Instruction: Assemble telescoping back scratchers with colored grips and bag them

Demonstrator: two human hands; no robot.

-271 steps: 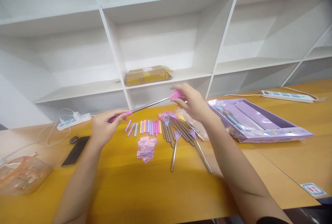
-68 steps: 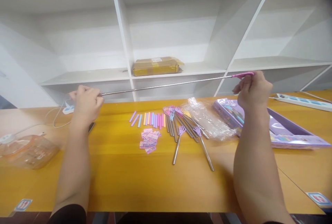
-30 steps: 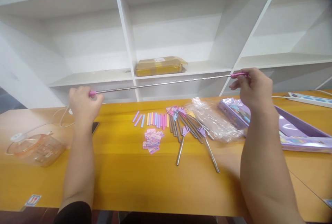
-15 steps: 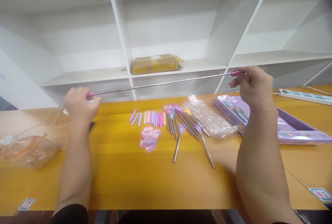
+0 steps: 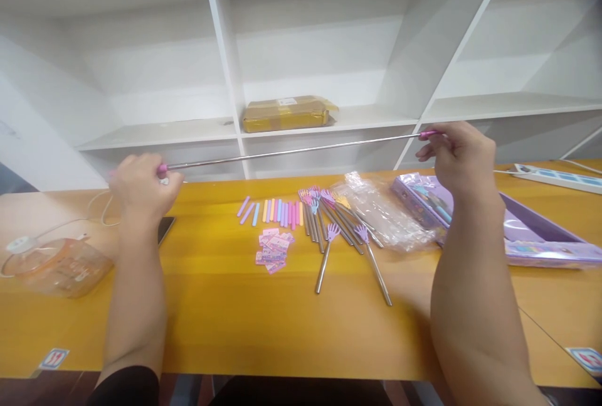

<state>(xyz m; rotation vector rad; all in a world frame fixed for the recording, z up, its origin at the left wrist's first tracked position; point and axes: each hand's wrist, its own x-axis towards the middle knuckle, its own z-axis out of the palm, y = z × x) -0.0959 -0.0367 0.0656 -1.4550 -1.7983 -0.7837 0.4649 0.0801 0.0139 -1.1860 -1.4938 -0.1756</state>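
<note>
A telescopic back scratcher is drawn out long, level above the table. My left hand is wrapped round its pink handle. At the other end my right hand pinches its pink head, mostly hidden by the fingers. Below lie several more back scratchers with coloured hand-shaped heads and metal rods; two purple-headed ones lie nearer to me. Left of them is a row of coloured handle sleeves, and in front of that a loose pile of pink cards.
Crumpled clear plastic bags lie beside a purple tray on the right. A power strip is behind it. At left are an orange-tinted clear jug and a dark phone. A taped carton sits on the white shelf.
My head view has shifted slightly. Both hands keep their hold on the stretched back scratcher, with hardly any movement.
</note>
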